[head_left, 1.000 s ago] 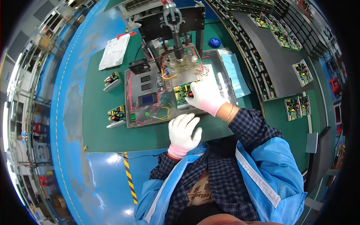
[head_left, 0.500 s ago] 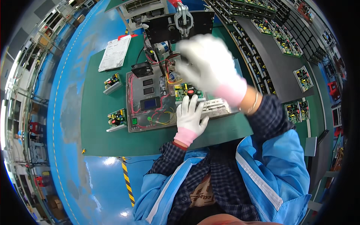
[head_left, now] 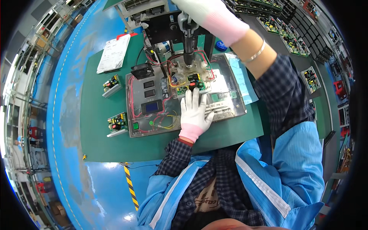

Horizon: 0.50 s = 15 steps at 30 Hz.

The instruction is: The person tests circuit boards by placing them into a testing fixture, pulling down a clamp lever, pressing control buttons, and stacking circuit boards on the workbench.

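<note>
1. Step, judged: steadying the green circuit board [head_left: 194, 78] at the black-tipped steel clamp [head_left: 188, 48], mid-frame; next move calls for fingers clear.
2. Left-centre to centre: boxy fixture [head_left: 138, 90], glossy clear plastic.
3. Centre: left hand [head_left: 194, 115], knit-gloved, fingers extended to board's lower edge, clamped on nothing.
4. Upper centre: right hand [head_left: 205, 9] over clamp, frame-cut; cannot tell grip.

Right hand [head_left: 209, 12] rose to the clamp [head_left: 188, 42]; left hand [head_left: 194, 113] and circuit board [head_left: 197, 83] moved forward.
</note>
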{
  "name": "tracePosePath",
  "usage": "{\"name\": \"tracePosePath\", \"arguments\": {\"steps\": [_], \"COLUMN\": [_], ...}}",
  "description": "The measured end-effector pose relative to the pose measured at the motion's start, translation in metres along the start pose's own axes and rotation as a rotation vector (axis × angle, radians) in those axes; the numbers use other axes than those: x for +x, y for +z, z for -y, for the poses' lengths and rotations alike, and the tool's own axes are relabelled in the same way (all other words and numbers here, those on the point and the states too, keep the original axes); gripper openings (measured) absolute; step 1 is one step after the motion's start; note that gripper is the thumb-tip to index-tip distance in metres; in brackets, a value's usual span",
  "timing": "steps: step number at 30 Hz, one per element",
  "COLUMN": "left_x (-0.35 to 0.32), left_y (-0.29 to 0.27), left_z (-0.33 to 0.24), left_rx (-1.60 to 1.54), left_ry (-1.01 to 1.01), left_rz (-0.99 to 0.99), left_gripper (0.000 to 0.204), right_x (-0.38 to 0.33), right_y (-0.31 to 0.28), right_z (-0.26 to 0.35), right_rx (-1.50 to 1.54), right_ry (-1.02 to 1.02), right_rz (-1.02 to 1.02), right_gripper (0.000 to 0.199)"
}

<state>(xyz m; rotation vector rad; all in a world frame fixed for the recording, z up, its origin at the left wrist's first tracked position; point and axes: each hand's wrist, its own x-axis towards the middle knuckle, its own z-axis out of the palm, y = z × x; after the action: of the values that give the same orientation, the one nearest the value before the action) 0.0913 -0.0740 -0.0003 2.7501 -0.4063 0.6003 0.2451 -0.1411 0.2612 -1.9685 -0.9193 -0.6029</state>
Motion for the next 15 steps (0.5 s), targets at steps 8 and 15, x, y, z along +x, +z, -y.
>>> {"name": "tracePosePath", "arguments": {"steps": [8,15], "left_x": [-0.003,0.002], "left_y": [-0.001,-0.005], "left_z": [-0.001,-0.002], "left_rx": [-0.041,-0.048], "left_ry": [-0.015,-0.050], "left_rz": [-0.016,0.050], "left_gripper": [0.073,0.075], "right_x": [-0.053,-0.063], "right_y": [-0.004,0.001], "right_z": [0.020,0.018], "right_rx": [0.210,0.282], "right_ry": [-0.118,-0.126], "right_rz": [0.015,0.047], "right_gripper": [0.022,0.022]}}
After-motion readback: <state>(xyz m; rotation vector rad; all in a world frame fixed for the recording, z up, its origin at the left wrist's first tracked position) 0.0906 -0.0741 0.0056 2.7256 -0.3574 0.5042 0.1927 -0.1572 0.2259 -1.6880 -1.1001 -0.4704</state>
